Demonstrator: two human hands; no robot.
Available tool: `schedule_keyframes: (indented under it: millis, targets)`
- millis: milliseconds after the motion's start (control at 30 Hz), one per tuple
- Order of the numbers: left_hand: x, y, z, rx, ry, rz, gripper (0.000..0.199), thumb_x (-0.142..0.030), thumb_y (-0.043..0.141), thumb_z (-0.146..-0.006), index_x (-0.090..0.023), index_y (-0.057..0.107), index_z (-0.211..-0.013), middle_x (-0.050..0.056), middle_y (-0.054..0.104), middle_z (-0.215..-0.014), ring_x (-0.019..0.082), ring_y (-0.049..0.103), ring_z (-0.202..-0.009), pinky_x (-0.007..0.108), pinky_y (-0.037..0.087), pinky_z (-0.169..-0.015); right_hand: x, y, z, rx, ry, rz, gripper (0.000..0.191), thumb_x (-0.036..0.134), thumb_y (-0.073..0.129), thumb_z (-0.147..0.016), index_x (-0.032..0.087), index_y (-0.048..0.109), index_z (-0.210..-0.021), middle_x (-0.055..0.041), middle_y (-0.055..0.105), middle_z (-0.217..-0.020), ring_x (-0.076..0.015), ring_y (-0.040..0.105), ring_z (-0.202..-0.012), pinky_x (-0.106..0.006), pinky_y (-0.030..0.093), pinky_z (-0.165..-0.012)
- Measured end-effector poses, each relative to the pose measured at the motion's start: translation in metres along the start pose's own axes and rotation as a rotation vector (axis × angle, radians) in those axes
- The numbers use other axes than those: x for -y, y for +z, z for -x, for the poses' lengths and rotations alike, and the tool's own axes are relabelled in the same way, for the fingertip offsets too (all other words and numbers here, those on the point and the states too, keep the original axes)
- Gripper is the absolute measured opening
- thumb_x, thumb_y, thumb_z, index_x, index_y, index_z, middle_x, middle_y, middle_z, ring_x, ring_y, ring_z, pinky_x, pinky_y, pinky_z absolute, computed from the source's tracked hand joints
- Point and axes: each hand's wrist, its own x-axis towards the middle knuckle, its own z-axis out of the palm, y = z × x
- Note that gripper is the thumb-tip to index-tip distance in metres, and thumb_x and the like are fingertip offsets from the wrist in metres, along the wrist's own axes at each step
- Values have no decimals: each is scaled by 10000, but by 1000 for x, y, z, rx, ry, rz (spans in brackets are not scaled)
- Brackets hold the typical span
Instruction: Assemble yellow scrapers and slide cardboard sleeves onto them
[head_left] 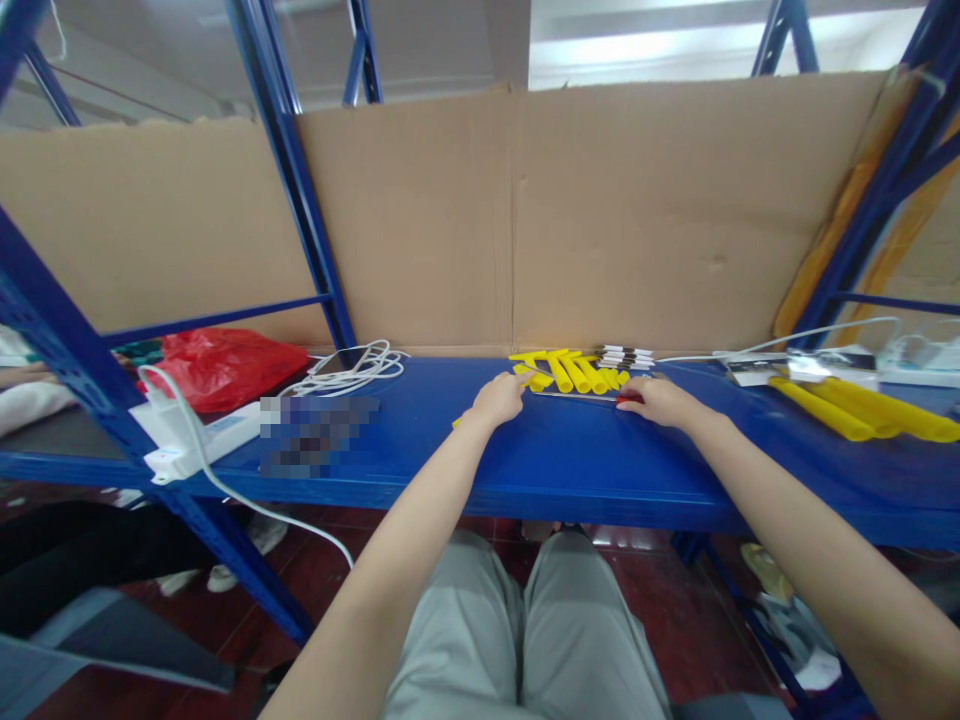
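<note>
Head view: seated over red floor [660,610] at blue metal worktop [570,455], facing cardboard panels [420,220]; pinching red-handled tool [624,399] in right fingers [639,386]; cannot tell whether gripping with left fingers [514,386].

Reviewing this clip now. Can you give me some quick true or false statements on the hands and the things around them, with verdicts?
1. The left hand is at the left end of a row of yellow tubes. True.
2. The right hand is beside the red plastic bag. False: the right hand is near the right end of that row, and the red plastic bag lies far to the left.
3. Every yellow tube in view lies between the two hands. False: a second group of yellow tubes lies farther right.
4. Brown cardboard stands behind the work surface. True.
5. The work surface is white. False: it is blue.
</note>
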Motion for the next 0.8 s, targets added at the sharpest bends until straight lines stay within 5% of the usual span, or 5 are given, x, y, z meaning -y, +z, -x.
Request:
schedule_keyframes:
  millis: [467, 633, 800]
  targets:
    - [-3, -1, 1, 27, -13, 43, 471, -152, 500, -928, -295, 601, -1365, 103, 649, -1302, 279, 608, -1195, 366, 452, -1017, -31, 2, 7, -42, 143, -148, 269, 421, 574, -841, 219, 717, -948, -91, 749, -1017, -250, 691, -909, -333, 542, -781]
    - [-2, 0, 1, 26, -1, 32, 475, -153, 500, -928, -310, 598, -1366, 86, 652, -1299, 264, 606, -1201, 347, 446, -1023, -53, 2, 13, -171, 327, -167, 289, 323, 476, -884, 208, 735, -942, -92, 757, -994, -247, 695, -912, -319, 526, -784]
    - [-4, -2, 1, 24, 6, 37, 475, -130, 505, -920, -290, 612, -1354, 102, 653, -1297, 271, 607, -1202, 349, 444, -1024, -67, 7, 12, -141, 529, -118, 297, 290, 496, -863, 187, 761, -949, -119, 763, -927, -267, 705, -850, -302, 507, -668]
